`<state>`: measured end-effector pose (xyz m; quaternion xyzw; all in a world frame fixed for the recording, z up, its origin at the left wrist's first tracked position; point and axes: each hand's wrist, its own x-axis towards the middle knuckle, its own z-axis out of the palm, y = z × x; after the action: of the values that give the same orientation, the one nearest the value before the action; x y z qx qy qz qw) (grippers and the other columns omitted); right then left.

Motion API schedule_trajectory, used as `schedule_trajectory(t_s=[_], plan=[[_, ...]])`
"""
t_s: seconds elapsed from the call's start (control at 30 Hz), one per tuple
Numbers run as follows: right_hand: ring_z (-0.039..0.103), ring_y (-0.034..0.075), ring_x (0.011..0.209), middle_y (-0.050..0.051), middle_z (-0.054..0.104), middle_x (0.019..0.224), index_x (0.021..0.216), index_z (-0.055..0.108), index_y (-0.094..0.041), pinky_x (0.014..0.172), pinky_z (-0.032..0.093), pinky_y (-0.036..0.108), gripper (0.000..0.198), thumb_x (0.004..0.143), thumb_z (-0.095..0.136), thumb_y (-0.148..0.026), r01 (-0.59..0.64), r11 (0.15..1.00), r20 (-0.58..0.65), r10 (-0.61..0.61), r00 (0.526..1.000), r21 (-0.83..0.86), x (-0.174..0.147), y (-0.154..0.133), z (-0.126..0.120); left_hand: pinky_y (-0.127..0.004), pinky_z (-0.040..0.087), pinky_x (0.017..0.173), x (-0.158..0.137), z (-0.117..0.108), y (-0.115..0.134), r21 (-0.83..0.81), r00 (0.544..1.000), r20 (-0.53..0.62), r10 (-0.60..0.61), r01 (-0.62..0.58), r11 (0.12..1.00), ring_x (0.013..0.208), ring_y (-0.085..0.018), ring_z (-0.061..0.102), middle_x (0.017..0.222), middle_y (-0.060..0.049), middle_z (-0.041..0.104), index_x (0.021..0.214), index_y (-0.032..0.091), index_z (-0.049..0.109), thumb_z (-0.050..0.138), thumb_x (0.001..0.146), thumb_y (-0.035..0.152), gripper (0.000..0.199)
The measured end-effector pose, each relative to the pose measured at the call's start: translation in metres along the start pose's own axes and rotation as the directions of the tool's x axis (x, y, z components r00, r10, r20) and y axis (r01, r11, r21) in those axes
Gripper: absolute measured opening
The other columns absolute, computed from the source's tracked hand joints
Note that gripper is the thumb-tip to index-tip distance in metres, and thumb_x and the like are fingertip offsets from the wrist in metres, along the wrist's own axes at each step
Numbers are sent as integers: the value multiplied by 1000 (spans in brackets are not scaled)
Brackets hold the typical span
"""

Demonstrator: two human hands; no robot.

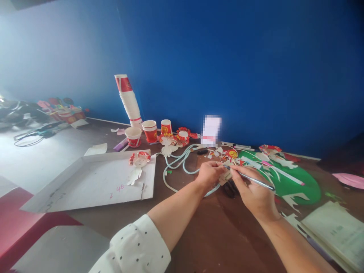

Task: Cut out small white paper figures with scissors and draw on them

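Note:
My right hand [257, 195] is closed around a slim silvery pen [253, 179], its tip pointing left toward my other hand. My left hand [209, 175] is closed in a pinch at the pen's tip; whatever lies between its fingers is too small to make out. Just below the fingertips is a small beige block [225, 178], partly covered by my hands. A pale blue cable [182, 163] loops to the left of my left hand. Behind the hands lie paper scraps and a red-and-yellow cup piece [231, 154].
A white cardboard tray [99, 178] holds a cut paper figure [138, 167]. Paper cups [149, 131] and a tall leaning cup stack [131, 102] stand by the blue wall. Right are a green sheet [308, 187], a pink-capped marker [284, 173] and a notebook [335, 227].

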<state>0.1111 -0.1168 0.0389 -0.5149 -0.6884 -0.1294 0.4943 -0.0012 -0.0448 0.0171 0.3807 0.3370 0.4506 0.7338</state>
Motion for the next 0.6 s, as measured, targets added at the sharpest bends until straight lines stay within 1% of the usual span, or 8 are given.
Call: schedule_trajectory(t_s=[0.17, 0.37, 0.5, 0.6], plan=[[67, 19, 83, 7, 73, 90, 94, 70, -17, 82, 53, 32, 12, 84, 63, -18, 29, 1000, -14, -29, 999, -6, -1, 1, 1, -25, 39, 55, 0, 0, -2, 18, 1000, 1, 10, -10, 1000, 51, -10, 51, 59, -4, 59, 68, 9, 64, 73, 59, 17, 15], [68, 19, 83, 8, 73, 90, 94, 70, -16, 82, 53, 32, 12, 84, 64, -18, 47, 999, -19, -48, 999, -16, -2, 1, 1, -26, 41, 57, 4, -2, -8, 43, 999, 7, 33, -33, 999, 52, -10, 52, 61, -5, 60, 70, 8, 65, 75, 58, 20, 20], [68, 19, 83, 8, 73, 90, 94, 70, -16, 82, 54, 31, 12, 84, 63, -18, 52, 998, -29, -53, 998, -36, -1, 1, 1, -26, 41, 56, 5, -2, -9, 29, 1000, 2, 21, -21, 999, 52, -10, 52, 60, -4, 60, 69, 9, 65, 79, 56, 24, 24], [68, 19, 83, 7, 73, 90, 95, 70, -17, 82, 54, 32, 12, 84, 63, -18, 53, 998, -33, -54, 998, -47, -2, 0, 1, -26, 41, 56, 4, -2, -9, 33, 1000, -3, 24, -24, 999, 52, -10, 52, 60, -4, 59, 69, 9, 65, 78, 57, 23, 23]])
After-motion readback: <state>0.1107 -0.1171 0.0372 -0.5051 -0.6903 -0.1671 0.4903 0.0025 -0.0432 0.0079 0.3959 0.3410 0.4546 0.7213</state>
